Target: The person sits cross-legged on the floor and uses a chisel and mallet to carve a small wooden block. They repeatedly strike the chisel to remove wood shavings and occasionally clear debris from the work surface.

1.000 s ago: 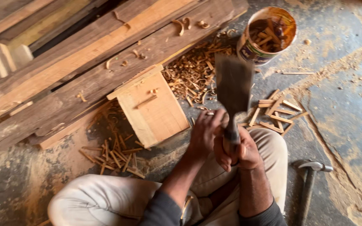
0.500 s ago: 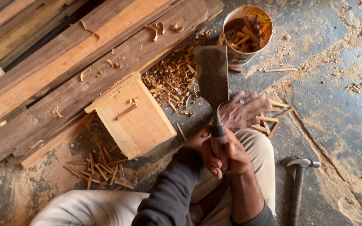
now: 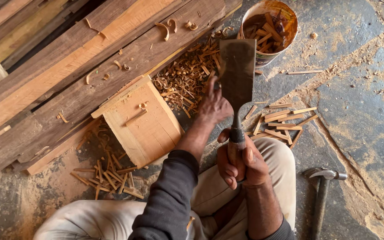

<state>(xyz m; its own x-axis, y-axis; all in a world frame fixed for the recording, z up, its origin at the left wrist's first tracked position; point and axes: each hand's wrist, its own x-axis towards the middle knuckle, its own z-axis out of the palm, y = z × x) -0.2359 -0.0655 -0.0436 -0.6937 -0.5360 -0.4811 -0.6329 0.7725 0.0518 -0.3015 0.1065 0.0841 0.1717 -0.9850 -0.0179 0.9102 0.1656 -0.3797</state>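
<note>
My right hand (image 3: 241, 162) grips the handle of a wide flat chisel (image 3: 236, 75), its dark blade held upright and pointing away from me. My left hand (image 3: 213, 104) reaches forward beside the blade, fingers apart, over the pile of wood shavings (image 3: 185, 80) and holding nothing. Just left of that hand lies a pale wooden block (image 3: 143, 124) with a thin stick on top. My knees in light trousers sit below both hands.
Long planks (image 3: 90, 58) run diagonally across the upper left. A bucket (image 3: 270, 26) of wood pieces stands at the top. Thin sticks (image 3: 285, 122) lie right of the chisel, more sticks (image 3: 107, 178) lie lower left. A hammer (image 3: 323, 193) rests on the dusty floor at right.
My left hand has let go of the chisel handle and moved forward toward the shavings. The right hand keeps its grip on the chisel with the blade up.
</note>
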